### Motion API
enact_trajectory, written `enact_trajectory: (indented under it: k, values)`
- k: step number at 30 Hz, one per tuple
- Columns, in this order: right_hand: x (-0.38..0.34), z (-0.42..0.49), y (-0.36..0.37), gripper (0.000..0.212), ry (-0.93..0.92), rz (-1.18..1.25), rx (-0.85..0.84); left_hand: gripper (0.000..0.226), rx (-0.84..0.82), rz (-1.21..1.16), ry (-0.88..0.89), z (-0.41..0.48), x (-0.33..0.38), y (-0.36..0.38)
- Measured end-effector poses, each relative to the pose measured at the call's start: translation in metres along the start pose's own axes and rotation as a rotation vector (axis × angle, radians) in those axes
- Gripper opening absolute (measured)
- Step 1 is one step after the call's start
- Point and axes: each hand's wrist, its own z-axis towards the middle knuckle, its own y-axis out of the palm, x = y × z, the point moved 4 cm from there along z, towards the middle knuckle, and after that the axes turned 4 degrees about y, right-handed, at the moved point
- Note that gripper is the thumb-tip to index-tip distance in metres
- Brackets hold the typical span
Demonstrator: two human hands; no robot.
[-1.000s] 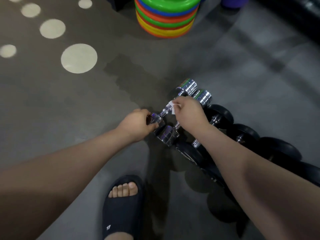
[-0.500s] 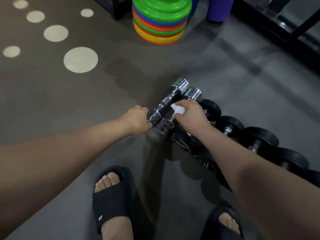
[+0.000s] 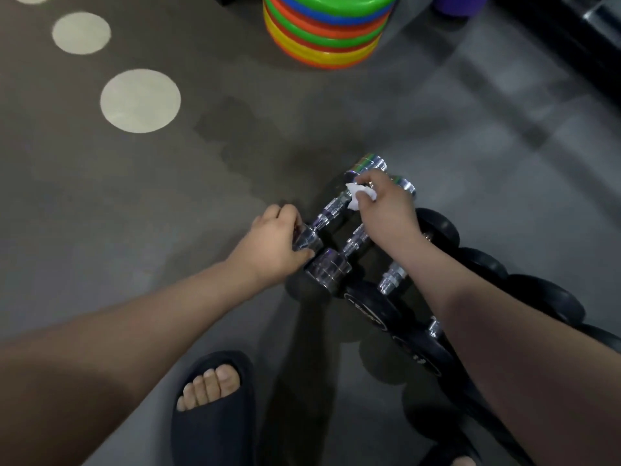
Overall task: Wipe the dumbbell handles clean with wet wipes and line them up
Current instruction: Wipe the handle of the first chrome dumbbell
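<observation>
- A roll of the first chrome dumbbell [image 3: 332, 208] across the floor [image 3: 134, 213] is judged the main risk. It would be caused by a slackened hold on its near head while the wet wipe [image 3: 359, 195] is dragged along the handle.
- Loss of the wet wipe is possible, since it is bunched small and only a little of it is pinched. Part of the ridged handle could then be left unwiped.
- Fingers could be nipped, because the second chrome dumbbell [image 3: 331, 265] lies just beside the first, with a narrow gap between the two handles.
- Toes are exposed in the open sandal [image 3: 215, 415]; they could be reached by a dumbbell knocked out of the row.
- The left hand [image 3: 274, 242] is extended forward, and its fingers are curled round the near head of the first chrome dumbbell, which is thereby steadied.
- The right hand [image 3: 386, 210] is reached across the second chrome dumbbell. The wet wipe is pinched between thumb and fingers and held against the far end of the handle, close to the far head.
- The first chrome dumbbell lies on the floor at one end of a row; the second chrome dumbbell and the black dumbbells [image 3: 369, 311] are lined up beyond it.
</observation>
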Motion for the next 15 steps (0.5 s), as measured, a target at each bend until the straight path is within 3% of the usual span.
enact_trajectory:
  k: [4, 8, 11, 15]
  values:
    - [0.004, 0.007, 0.014, 0.015, 0.037, 0.079, 0.004, 0.045, 0.034, -0.038, 0.034, -0.001, -0.006, 0.001]
    - [-0.002, 0.006, 0.021, 0.022, -0.054, -0.074, 0.007, 0.043, 0.016, -0.022, 0.050, 0.004, -0.007, -0.001]
    - [0.000, 0.005, 0.020, 0.036, -0.107, -0.183, -0.079, 0.042, -0.017, -0.038, 0.046, 0.009, -0.006, -0.006]
    - [0.005, 0.013, 0.013, 0.031, -0.198, -0.331, -0.055, 0.040, -0.024, -0.059, 0.025, 0.012, -0.007, -0.007]
